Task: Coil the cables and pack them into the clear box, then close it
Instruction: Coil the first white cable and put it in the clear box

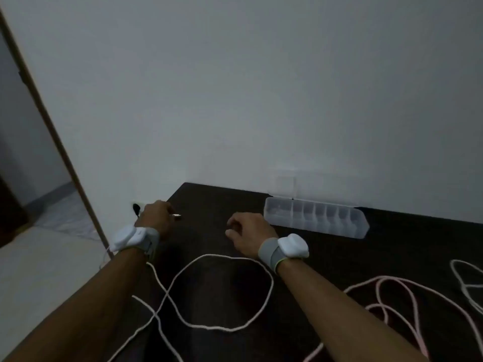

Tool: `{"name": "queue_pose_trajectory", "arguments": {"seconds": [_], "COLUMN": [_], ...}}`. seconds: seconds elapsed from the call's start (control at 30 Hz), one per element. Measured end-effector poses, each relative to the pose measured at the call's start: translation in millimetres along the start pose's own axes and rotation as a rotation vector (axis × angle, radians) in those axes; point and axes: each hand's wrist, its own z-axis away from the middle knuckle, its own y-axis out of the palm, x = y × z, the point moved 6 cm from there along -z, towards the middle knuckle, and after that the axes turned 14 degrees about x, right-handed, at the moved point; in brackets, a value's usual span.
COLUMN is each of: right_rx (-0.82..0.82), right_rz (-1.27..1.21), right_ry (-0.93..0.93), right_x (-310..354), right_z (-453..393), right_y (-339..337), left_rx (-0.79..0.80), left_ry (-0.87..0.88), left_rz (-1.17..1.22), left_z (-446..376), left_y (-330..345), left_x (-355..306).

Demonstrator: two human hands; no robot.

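Observation:
A white cable (209, 257) lies in a loose loop on the dark table (392, 244) between my forearms. My left hand (156, 218) is closed on that cable's plug end near the table's left corner; the metal tip pokes out to the right. My right hand (248, 232) rests on the table with fingers curled and loosely apart, nothing in it. The clear box (316, 216), long with several compartments, sits against the wall just right of my right hand, its transparent lid standing open against the wall. A pink cable (407, 304) sprawls at the right.
Another white cable (467, 283) lies at the far right edge. The wall runs right behind the table. Left of the table is a drop to a pale floor, with a wooden door frame (52, 131) beyond. Both wrists carry white strapped devices.

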Motion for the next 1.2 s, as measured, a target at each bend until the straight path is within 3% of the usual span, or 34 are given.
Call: {"name": "queue_pose_trajectory", "arguments": {"seconds": [0.33,0.53,0.7,0.9,0.97,1.03,1.13,1.2], "right_rx": [0.126,0.121,0.063,0.054,0.084,0.124,0.132,0.127], "right_rz": [0.015,-0.02,-0.094,-0.097,-0.046,-0.012,-0.012,-0.001], "right_ry": [-0.034,-0.03,0.011,0.097,0.088,0.09,0.074,0.04], "right_x": [21.2,17.0,6.1,-18.1,-21.2,-23.5,-22.1,-15.2], "right_z": [-101.5,-118.9,-110.8,-82.1,-71.1,-63.1,-58.3,-59.2], "right_y": [49.6,65.8,50.5,28.0,25.4,30.1,42.3,46.6], "left_rx": [0.074,0.004,0.187,0.27,0.184,0.108,0.215,0.248], "left_ry": [-0.088,-0.021,0.025,0.16,0.138,0.042,-0.098,-0.084], "left_rz": [-0.275,-0.382,-0.157,0.13,0.054,-0.175,-0.366,-0.401], "left_z": [-67.8,-73.9,-63.0,-37.7,-30.2,-22.0,-14.6,-15.7], "left_y": [35.4,42.8,60.6,79.1,75.7,67.3,65.7,69.0], "left_x": [35.8,22.6,-14.9,-69.1,-71.0,-59.9,-30.8,-20.5]}}
